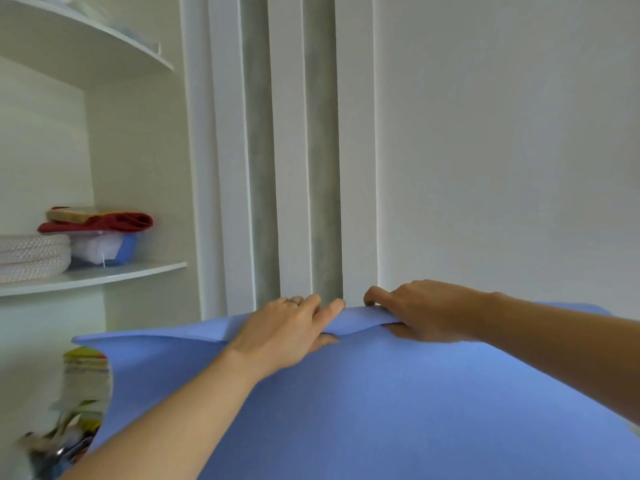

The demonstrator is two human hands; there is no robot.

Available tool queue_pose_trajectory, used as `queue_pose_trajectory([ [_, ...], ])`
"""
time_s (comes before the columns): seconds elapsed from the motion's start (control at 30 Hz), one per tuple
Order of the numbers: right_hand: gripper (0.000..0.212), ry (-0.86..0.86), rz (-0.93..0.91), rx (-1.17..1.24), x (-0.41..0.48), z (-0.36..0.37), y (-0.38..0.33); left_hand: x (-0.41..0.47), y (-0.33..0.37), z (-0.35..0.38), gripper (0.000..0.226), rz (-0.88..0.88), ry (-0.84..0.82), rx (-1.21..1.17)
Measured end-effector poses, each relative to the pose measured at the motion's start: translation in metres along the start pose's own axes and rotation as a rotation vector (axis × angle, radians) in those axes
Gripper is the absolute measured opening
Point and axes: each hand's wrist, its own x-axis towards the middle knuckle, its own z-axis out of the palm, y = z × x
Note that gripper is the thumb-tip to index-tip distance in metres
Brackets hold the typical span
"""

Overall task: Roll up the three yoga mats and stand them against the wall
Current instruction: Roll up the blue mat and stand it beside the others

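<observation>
The blue yoga mat (381, 410) fills the foreground. At its far edge the left hand (287, 334) and right hand (426, 313), close together, each pinch the turned-over lip, fingers on top and thumbs beneath. Just beyond the fingertips rises the wall (502, 150).

You are in a home, in a room with built-in storage. To your left stand white shelves (104, 271) with curved front edges. On the middle one lie a folded red cloth (117, 221), a white woven bundle (33, 254) and a clear plastic pack (104, 249) of white goods. Ahead of you a plain white wall (502, 133) meets white trim (291, 168) set with two grey-green strips (322, 168). Low on your left sits a blurred stack of coloured household things (86, 372).
</observation>
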Motion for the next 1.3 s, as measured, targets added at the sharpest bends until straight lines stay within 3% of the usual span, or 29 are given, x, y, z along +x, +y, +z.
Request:
queue_pose_trajectory([
  [0.13, 0.028, -0.054, 0.009, 0.102, 0.004, 0.009, -0.003, -0.005, -0.001, 0.009, 0.037, 0.04, -0.054, -0.004],
  [0.3, 0.036, -0.152, -0.097, 0.05, 0.004, 0.013, -0.013, 0.004, 0.012, -0.008, 0.035, -0.165, -0.533, -0.53],
  [0.37, 0.039, -0.186, -0.138, 0.065, 0.005, 0.01, -0.019, 0.008, 0.014, -0.013, 0.033, -0.188, -0.606, -0.537],
  [0.5, 0.042, -0.198, -0.127, 0.11, 0.005, 0.002, -0.011, 0.006, 0.023, -0.013, 0.032, -0.214, -0.512, -0.328],
  [0.63, 0.047, -0.227, -0.095, 0.258, 0.003, 0.005, -0.014, 0.0, 0.024, -0.009, 0.03, -0.083, -0.367, -0.101],
  [0.77, 0.044, -0.138, -0.083, 0.264, -0.002, 0.012, -0.017, -0.004, 0.023, -0.013, 0.035, -0.096, -0.358, -0.179],
  [0.9, 0.048, 0.107, -0.078, 0.018, -0.008, 0.032, -0.021, -0.003, 0.022, -0.028, 0.03, -0.118, -0.332, -0.279],
  [0.97, 0.048, 0.246, -0.099, -0.029, -0.011, 0.037, -0.019, -0.002, 0.026, -0.032, 0.038, -0.077, -0.277, -0.315],
  [1.03, 0.048, 0.335, -0.156, -0.049, -0.017, 0.036, -0.014, 0.0, 0.026, -0.034, 0.032, -0.061, -0.245, -0.371],
  [1.17, 0.052, 0.339, -0.223, 0.007, -0.021, 0.039, -0.014, 0.002, 0.021, -0.034, 0.03, -0.021, -0.322, -0.425],
  [1.3, 0.05, 0.399, -0.205, -0.157, -0.016, 0.046, -0.013, -0.003, 0.022, -0.031, 0.039, -0.022, -0.432, -0.398],
])
